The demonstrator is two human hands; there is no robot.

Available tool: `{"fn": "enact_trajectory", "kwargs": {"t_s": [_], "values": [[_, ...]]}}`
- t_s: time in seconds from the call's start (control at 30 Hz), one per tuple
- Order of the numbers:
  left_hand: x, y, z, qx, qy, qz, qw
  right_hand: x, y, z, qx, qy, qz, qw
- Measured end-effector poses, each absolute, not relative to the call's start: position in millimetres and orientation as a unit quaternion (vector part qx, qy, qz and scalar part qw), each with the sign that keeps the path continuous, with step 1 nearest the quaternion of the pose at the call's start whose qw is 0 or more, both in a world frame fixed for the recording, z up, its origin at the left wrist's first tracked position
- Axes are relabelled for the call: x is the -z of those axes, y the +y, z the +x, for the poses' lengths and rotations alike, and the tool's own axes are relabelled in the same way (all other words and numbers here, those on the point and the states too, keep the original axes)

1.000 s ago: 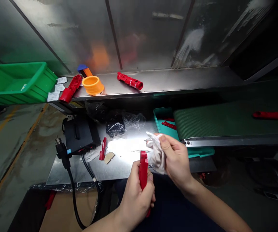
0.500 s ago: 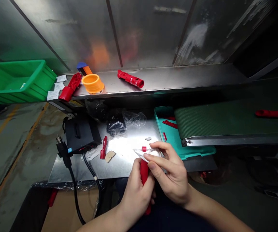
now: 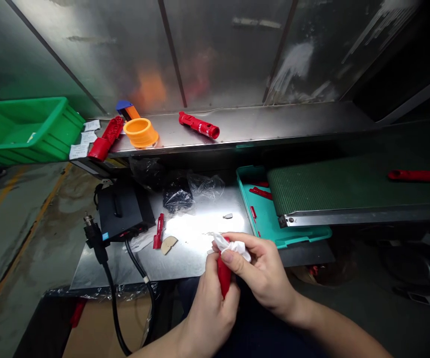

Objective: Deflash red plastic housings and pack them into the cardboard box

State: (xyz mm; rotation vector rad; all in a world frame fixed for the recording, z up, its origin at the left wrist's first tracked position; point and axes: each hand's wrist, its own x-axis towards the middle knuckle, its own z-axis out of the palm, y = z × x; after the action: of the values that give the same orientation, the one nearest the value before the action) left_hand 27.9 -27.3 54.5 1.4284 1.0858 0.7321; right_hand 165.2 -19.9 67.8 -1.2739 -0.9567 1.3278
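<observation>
My left hand (image 3: 215, 303) is closed around a red plastic tube-shaped part (image 3: 224, 278), holding it upright near my lap. A white cloth (image 3: 237, 247) is pinched in my right hand (image 3: 265, 271) and pressed around the top end of that part, so the end is mostly covered. Beyond my hands, on the metal table (image 3: 196, 258), lie a small grey piece (image 3: 228, 216), a beige half-round piece (image 3: 169, 244) and another red part (image 3: 159, 231).
A black box (image 3: 125, 209) with a thick cable stands left. A teal tray (image 3: 285, 236) sits partly under the green conveyor belt (image 3: 330, 189). On the shelf are an orange ring (image 3: 141, 133) and a red tube (image 3: 199, 125); a green bin (image 3: 24, 129) is far left.
My right hand has brought the cloth onto the red part's top end and wrapped it there; before, the cloth was held beside it. The view has shifted slightly.
</observation>
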Motion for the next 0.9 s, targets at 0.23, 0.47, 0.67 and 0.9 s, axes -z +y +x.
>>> {"fn": "enact_trajectory", "kwargs": {"t_s": [0.23, 0.47, 0.67, 0.9], "values": [[-43, -32, 25, -0.3, 0.463, 0.638, 0.538, -75, -14, 159, -0.581, -0.36, -0.485, 0.546], [-37, -36, 13, -0.3, 0.419, 0.695, 0.502, -87, -7, 180, -0.741, -0.264, -0.387, 0.481], [-37, -32, 7, -0.332, 0.398, 0.747, 0.416, -102, -16, 197, -0.681, -0.389, -0.376, 0.493], [-33, -31, 14, -0.325, 0.384, 0.744, 0.44, -99, -37, 183, -0.531, -0.479, -0.425, 0.555]]}}
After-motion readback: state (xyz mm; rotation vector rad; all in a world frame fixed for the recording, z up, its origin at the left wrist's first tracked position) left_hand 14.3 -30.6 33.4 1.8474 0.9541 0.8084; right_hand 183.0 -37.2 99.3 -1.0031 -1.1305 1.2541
